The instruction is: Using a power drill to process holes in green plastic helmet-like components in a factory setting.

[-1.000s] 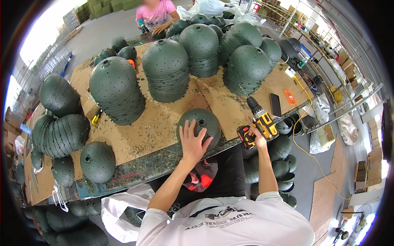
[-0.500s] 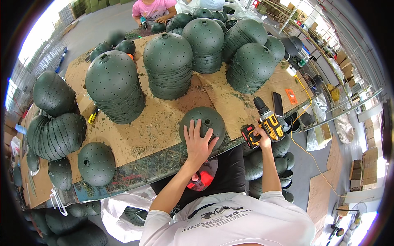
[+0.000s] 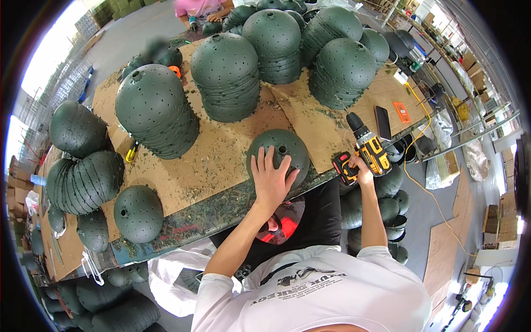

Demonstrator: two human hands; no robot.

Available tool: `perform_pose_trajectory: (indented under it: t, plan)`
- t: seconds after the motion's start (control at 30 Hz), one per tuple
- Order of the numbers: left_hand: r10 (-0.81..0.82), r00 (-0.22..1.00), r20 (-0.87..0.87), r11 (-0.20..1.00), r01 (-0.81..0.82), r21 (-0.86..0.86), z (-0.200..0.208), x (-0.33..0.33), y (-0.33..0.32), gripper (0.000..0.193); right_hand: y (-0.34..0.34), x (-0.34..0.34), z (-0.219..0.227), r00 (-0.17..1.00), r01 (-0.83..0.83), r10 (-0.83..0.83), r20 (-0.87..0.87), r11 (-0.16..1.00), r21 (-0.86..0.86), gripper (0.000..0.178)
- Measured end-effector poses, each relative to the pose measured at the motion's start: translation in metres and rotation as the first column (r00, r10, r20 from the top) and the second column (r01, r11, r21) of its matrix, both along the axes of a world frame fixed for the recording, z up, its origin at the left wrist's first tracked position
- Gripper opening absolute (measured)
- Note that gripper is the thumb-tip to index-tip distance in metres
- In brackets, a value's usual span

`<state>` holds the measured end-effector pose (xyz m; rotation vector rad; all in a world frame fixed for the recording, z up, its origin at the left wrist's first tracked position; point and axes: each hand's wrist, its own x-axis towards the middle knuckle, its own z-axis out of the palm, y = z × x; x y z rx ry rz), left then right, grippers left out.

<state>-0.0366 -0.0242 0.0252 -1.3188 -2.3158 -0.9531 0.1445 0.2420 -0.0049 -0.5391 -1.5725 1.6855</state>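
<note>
My left hand lies with spread fingers on top of a dark green plastic dome at the table's front edge. The dome is dotted with small holes, with a bigger hole at its crown. In my right hand is a yellow and black cordless drill, gripped by its handle, off to the right of the dome. Its chuck points up and away, clear of the dome. Whether a bit sits in the chuck cannot be made out. Another single dome rests at the front left.
Tall dome stacks stand across the cardboard-covered table, and more stacks lie at the left. A phone, an orange packet, a yellow cable and a yellow cutter are around. Across the table sits another person.
The whole view has shifted a little with my head. My hands, the dome and the drill keep about the same places on the table.
</note>
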Motion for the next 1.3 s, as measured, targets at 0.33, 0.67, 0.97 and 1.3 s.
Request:
perform_pose_trajectory:
  t: [0.33,0.67,0.97,1.3]
  plan:
    - [-0.028,0.997,-0.074,1.000,0.028,-0.002,-0.007,-0.006,0.001,0.044,-0.004,-0.002,0.005,1.000,-0.004,0.005,-0.010,0.999,0.051,0.007]
    - [-0.019,0.990,-0.138,0.994,0.034,0.105,-0.020,-0.001,0.004,0.044,0.002,0.004,-0.003,0.998,0.051,-0.054,0.018,0.991,0.122,0.008]
    - [-0.011,0.989,-0.149,0.997,0.022,0.071,-0.020,-0.005,0.005,0.041,0.004,-0.002,0.001,0.999,0.014,-0.019,0.031,0.990,0.137,0.007]
    - [-0.010,0.985,-0.173,0.999,0.017,0.038,-0.015,-0.005,0.004,0.041,-0.001,0.002,0.006,0.996,0.028,-0.038,0.079,0.992,0.125,0.006]
